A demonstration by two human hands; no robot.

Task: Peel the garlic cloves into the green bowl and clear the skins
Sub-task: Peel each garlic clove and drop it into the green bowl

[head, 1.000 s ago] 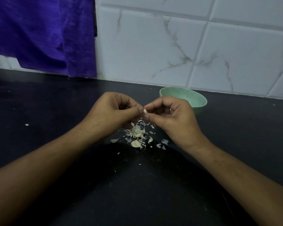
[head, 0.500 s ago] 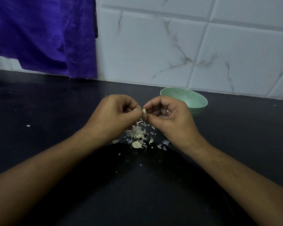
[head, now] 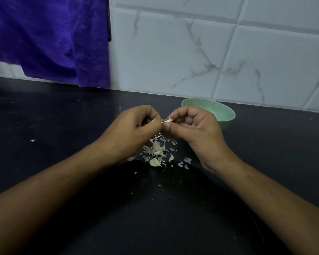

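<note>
A purple cloth (head: 48, 39) hangs against the white marbled tile wall (head: 191, 52) at the back left of the black countertop (head: 63, 126). The green bowl (head: 223, 112) stands near the wall, partly hidden behind the right hand (head: 193, 129). A loose heap of pale skins (head: 157, 150) lies on the counter beneath both hands (a few flakes are scattered farther out). The garlic clove (head: 167, 120) is small, whitish, with skin curling off it. It is pinched between the fingertips of the left hand (head: 131, 133) and the right, both hands curled tight, held above the heap, forearms angled inward.
</note>
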